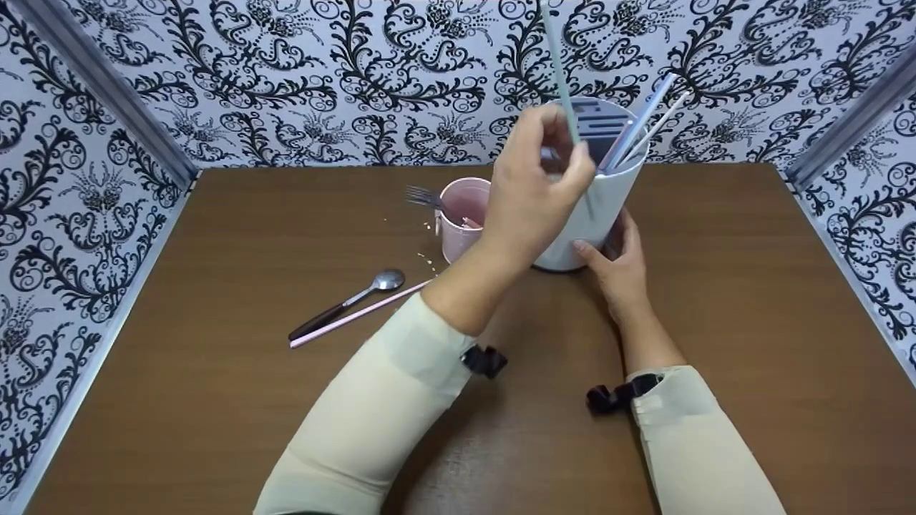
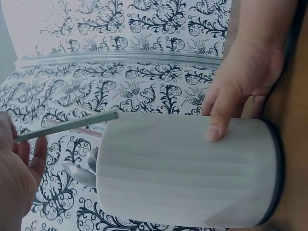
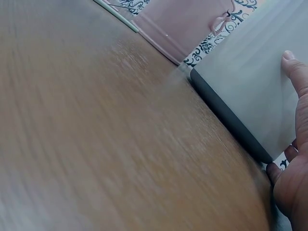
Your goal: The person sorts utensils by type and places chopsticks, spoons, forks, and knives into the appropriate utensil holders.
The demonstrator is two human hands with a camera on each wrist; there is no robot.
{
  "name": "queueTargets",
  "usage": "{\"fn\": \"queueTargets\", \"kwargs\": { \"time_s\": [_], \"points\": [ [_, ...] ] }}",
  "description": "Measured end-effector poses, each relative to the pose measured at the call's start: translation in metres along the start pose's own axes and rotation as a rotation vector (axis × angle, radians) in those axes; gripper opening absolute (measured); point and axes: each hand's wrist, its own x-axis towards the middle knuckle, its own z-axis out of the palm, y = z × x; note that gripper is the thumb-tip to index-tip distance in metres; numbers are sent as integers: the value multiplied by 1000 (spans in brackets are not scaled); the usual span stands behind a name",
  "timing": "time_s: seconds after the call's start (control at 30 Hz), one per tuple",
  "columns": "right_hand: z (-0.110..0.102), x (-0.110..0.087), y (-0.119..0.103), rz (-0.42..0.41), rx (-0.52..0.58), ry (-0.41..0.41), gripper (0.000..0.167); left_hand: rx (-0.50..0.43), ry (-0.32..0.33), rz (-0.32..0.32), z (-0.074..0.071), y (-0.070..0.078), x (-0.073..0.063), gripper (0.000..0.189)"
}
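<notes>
In the head view my left hand [image 1: 533,175] pinches a pale green straw [image 1: 558,68] between thumb and fingers, over the front rim of a white utensil holder [image 1: 590,218]. In the left wrist view the lower end of that straw [image 2: 72,124] is outside the holder, right at its rim. My right hand [image 1: 622,268] grips the holder low on its right side, thumb on the front and fingers behind. A blue straw [image 1: 651,107] and a white straw [image 1: 665,118] lean out of the slotted top. Metal spoon heads [image 2: 79,173] also stick out.
Left of the holder stands a small pink bucket [image 1: 458,239] with a fork [image 1: 422,197] leaning out. A dark-handled spoon [image 1: 386,280] and a pink straw [image 1: 351,317] lie on the brown table [image 1: 236,236]. Small crumbs [image 1: 428,261] are scattered near the bucket. Patterned walls [image 1: 401,93] enclose the back and sides.
</notes>
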Motion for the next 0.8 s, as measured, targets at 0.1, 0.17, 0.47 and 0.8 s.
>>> {"fn": "queueTargets", "kwargs": {
  "time_s": [0.1, 0.17, 0.47, 0.8],
  "points": [
    [1, 0, -2, 13, -31, 1, 92, 7, 33, 50, 2, 4, 9, 20],
    [2, 0, -2, 14, -35, -4, 92, 4, 51, 76, 3, 5, 13, 19],
    [0, 0, -2, 10, -30, -2, 92, 36, 106, 222, 16, -3, 25, 16],
    [-4, 0, 1, 28, -47, 1, 93, 117, -61, 135, 42, -22, 28, 16]
  ]
}}
